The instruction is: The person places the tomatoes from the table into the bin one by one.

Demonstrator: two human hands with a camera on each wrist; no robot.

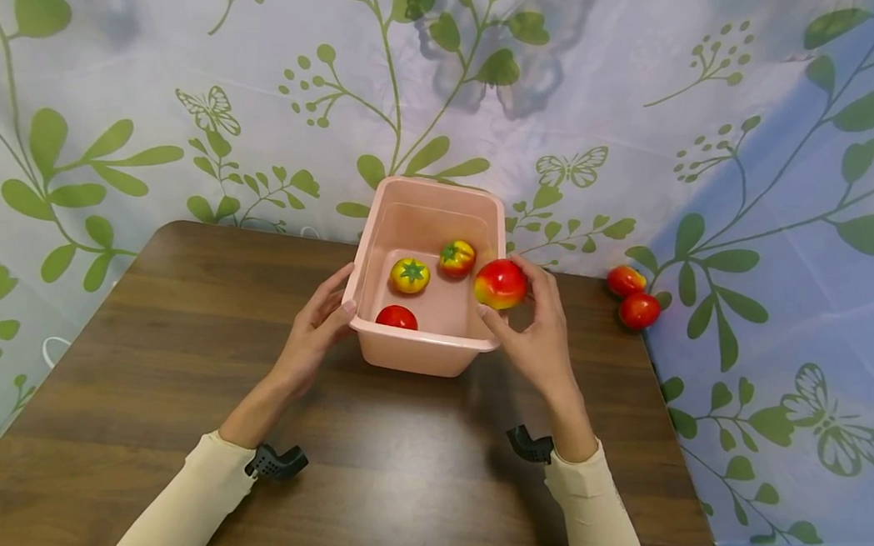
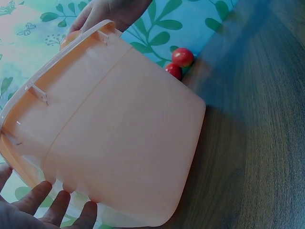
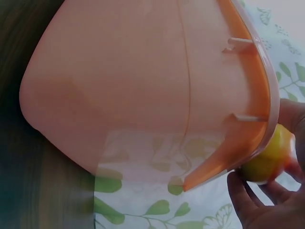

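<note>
Cream sleeves are pointing at a pink box on a brown table.
L hand is touching its L side w/ fingers apart; R hand is pinching a red-yellow fruit b/w thumb & fingers, by the R rim. Inside, a red fruit is lying near, 2 yellow-topped fruits behind; far R, 2 red fruits are sitting by the leafy cloth.

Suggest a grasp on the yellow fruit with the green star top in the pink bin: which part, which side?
I'd grip the yellow fruit round its bulging sides, coming straight down through the open top of the pink bin: the walls likely block a side approach, and the green star top faces up.
</note>
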